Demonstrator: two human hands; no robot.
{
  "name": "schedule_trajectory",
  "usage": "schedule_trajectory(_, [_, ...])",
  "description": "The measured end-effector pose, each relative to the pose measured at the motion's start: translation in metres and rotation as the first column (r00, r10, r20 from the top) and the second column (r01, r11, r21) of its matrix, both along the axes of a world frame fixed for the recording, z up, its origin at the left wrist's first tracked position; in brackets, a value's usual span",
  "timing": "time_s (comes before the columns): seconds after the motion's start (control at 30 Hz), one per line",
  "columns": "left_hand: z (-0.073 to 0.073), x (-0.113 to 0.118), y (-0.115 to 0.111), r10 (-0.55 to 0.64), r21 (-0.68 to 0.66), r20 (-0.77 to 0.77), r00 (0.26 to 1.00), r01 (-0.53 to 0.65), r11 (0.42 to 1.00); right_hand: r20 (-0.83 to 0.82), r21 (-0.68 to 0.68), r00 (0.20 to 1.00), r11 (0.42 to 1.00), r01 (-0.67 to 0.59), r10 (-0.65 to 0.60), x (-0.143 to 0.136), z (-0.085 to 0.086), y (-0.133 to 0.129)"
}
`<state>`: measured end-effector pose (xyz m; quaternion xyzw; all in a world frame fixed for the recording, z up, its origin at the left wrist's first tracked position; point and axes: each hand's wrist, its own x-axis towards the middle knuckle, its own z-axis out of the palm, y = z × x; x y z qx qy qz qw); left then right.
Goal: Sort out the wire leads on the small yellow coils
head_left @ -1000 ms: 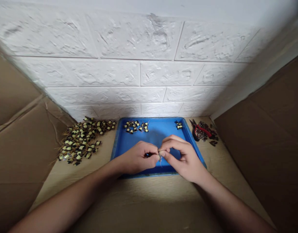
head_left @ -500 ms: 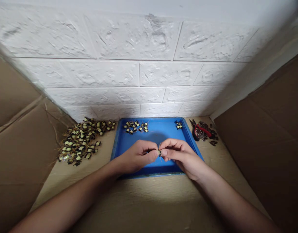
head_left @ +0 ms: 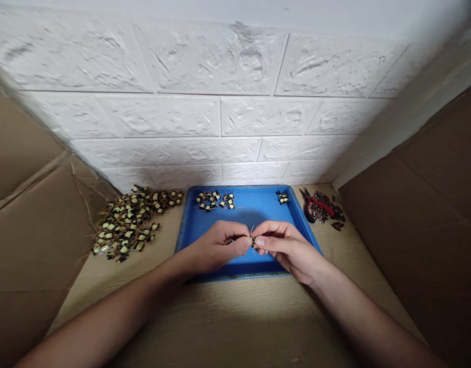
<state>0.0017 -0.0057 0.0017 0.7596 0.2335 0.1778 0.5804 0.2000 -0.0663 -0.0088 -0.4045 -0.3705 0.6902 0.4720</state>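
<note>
Over the blue tray (head_left: 235, 268), my left hand (head_left: 222, 246) pinches a small transformer coil (head_left: 252, 242) between thumb and forefinger. Thin wire leads stick out above and below this coil, and the fingertips cover most of its body. From the other side my right hand (head_left: 287, 248) is closed with thumb and fingertips at the same coil and its leads. Behind the hands, a group of similar black coils with pale yellow wrapping (head_left: 214, 200) lies at the tray's back left. A few more coils (head_left: 282, 197) lie in its back right corner.
A large heap of coils (head_left: 130, 225) covers the table left of the tray. Red-handled pliers (head_left: 315, 207) rest to the right, beside a pile of small dark, shiny pieces (head_left: 323, 210). Cardboard panels (head_left: 419, 204) stand on both sides, and a white brick-patterned wall (head_left: 189, 117) behind.
Both hands stay almost in place around the coil. Only slight finger movement shows, and the coil's leads are a little shifted.
</note>
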Motion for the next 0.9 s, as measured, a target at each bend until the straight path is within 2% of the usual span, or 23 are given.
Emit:
schedule_trajectory(0.53, [-0.0007, -0.0002, -0.0005, 0.007, 0.022, 0.009, 1.0, -0.007, 1.0, -0.014, -0.001, 0.999, 1.0, 0.028, -0.028, -0.0015, -0.0019, -0.0001])
schedule_trajectory(0.73, [0.0006, 0.0014, -0.0001, 0.023, 0.036, -0.015, 1.0, -0.023, 0.999, 0.051, 0.091, 0.998, 0.996, 0.016, -0.021, -0.0004, -0.0033, -0.0012])
schedule_trajectory(0.9, [0.0006, 0.0034, -0.0023, 0.086, 0.073, -0.066, 0.994, -0.081, 0.994, 0.118, 0.219, 0.993, 0.975, -0.034, 0.008, 0.0023, 0.0034, -0.0018])
